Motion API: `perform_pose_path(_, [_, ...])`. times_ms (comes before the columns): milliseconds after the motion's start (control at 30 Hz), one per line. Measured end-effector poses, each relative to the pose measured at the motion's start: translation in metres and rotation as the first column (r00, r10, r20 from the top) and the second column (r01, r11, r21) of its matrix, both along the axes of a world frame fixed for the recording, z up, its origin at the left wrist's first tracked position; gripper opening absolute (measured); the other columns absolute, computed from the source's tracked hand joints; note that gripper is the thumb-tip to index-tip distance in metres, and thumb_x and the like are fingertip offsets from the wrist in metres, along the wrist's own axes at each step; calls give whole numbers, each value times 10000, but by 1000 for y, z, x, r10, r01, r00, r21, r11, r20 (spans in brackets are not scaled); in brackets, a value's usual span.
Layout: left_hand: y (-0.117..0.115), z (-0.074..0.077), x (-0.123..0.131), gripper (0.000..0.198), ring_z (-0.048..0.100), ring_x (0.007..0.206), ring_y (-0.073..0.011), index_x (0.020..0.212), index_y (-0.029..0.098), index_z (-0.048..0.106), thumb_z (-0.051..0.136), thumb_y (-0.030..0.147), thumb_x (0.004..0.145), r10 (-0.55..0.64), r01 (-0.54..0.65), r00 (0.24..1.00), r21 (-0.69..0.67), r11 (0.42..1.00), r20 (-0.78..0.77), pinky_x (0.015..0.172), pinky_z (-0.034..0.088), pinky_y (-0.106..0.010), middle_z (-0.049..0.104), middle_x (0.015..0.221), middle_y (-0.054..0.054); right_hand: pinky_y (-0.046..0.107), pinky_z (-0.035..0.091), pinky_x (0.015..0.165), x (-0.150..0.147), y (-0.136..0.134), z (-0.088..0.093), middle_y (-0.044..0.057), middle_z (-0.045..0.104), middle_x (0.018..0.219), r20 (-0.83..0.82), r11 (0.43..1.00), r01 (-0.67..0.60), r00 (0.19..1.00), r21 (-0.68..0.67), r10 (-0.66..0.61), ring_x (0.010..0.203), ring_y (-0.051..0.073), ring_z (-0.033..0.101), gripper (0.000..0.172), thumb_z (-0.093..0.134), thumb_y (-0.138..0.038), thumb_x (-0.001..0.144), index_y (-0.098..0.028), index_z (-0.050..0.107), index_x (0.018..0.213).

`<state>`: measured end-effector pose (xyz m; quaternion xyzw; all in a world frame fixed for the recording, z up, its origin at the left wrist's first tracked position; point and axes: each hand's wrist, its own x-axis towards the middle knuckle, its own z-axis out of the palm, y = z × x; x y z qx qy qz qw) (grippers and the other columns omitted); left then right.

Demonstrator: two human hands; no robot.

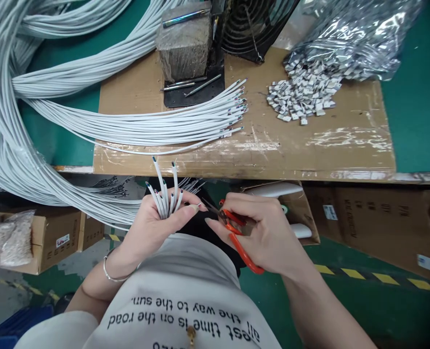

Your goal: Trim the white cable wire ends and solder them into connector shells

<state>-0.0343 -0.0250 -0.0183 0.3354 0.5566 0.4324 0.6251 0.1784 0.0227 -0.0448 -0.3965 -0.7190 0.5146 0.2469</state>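
Observation:
My left hand (147, 228) is closed around several white cables (167, 201), whose dark-tipped ends stick up above the fist. Between its thumb and index finger, one thin wire end is pinched, pointing right. In my right hand (273, 237) are small orange-handled snips (244, 254). Their dark blades point left and lie close to the pinched wire; whether they touch it I cannot tell. Beyond both hands, a bundle of white cables (157, 130) lies on a cardboard sheet (295, 157), its trimmed ends to the right.
A pile of small white connector-like pieces (305, 97) spills from a clear plastic bag (360, 43). A grey block (184, 51) on a black base and a black fan grille (247, 26) stand at the back. Thick cable coils (0, 106) hang over the left table edge. Cardboard boxes (367, 223) stand below.

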Motion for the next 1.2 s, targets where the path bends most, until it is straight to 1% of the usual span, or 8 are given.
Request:
perform_pose_path(233, [-1, 0, 1, 121, 339, 574, -79, 904, 233, 825, 831, 350, 934, -3, 3, 999, -15, 1000, -32, 543, 309, -230, 548, 654, 53, 277, 226, 499, -2, 3, 5, -53, 372, 598, 43, 998, -38, 998, 48, 36, 555, 92, 293, 460, 666, -184, 919, -220, 309, 631])
perform_pose_path(500, [-2, -1, 1, 180, 318, 575, -78, 913, 219, 810, 832, 397, 930, -28, 27, 999, -35, 999, -33, 521, 258, -235, 540, 665, 49, 287, 227, 496, -1, 3, 5, -57, 346, 568, 54, 997, -46, 998, 61, 43, 540, 91, 269, 463, 659, -96, 883, -214, 303, 613])
perform_pose_path(633, [-2, 1, 1, 210, 324, 573, -86, 914, 211, 824, 840, 420, 919, -27, 25, 998, -47, 999, -54, 524, 271, -251, 605, 695, 25, 296, 200, 477, -1, 2, 3, -59, 353, 546, 16, 994, -11, 1000, 108, 10, 518, 85, 268, 494, 710, -107, 869, -207, 319, 583])
perform_pose_path(733, [-1, 2, 2, 232, 351, 588, -97, 914, 208, 843, 831, 439, 924, -30, 25, 996, -56, 998, -85, 531, 279, -266, 668, 758, -11, 310, 180, 471, -3, 1, 1, -56, 336, 536, -31, 992, 61, 998, 114, -58, 507, 86, 254, 553, 766, -159, 883, -206, 323, 555])
perform_pose_path(833, [-2, 2, 1, 243, 374, 592, -104, 937, 209, 850, 813, 450, 942, -34, 31, 999, -87, 996, -31, 537, 296, -267, 639, 723, -12, 318, 180, 460, -4, 2, -2, -49, 338, 517, -91, 967, 236, 969, 91, -228, 486, 86, 257, 588, 793, -248, 912, -204, 352, 526])
perform_pose_path(933, [-3, -1, 0, 239, 369, 564, -93, 1022, 221, 849, 787, 446, 967, -36, 43, 997, -101, 994, 73, 517, 308, -254, 581, 691, 10, 306, 268, 457, -2, 3, -2, -31, 484, 515, -141, 926, 376, 919, 25, -369, 478, 104, 385, 476, 786, -292, 942, -215, 542, 541])
perform_pose_path(1100, [-4, -5, 0, 225, 585, 622, -121, 1035, 215, 850, 765, 417, 987, -15, 26, 989, -81, 996, 144, 553, 484, -237, 660, 770, -15, 309, 334, 465, 0, 4, 5, -34, 536, 524, -156, 892, 436, 879, -121, -451, 472, 116, 440, 394, 851, -377, 899, -237, 661, 583])
perform_pose_path(1200, [-4, -6, 1, 192, 736, 916, -202, 993, 219, 861, 777, 390, 979, 18, -10, 989, -60, 998, 144, 821, 619, -304, 786, 1025, -65, 315, 312, 459, -1, 4, 10, -23, 547, 531, -155, 885, 451, 872, -119, -465, 469, 123, 435, 368, 837, -364, 905, -240, 685, 593])
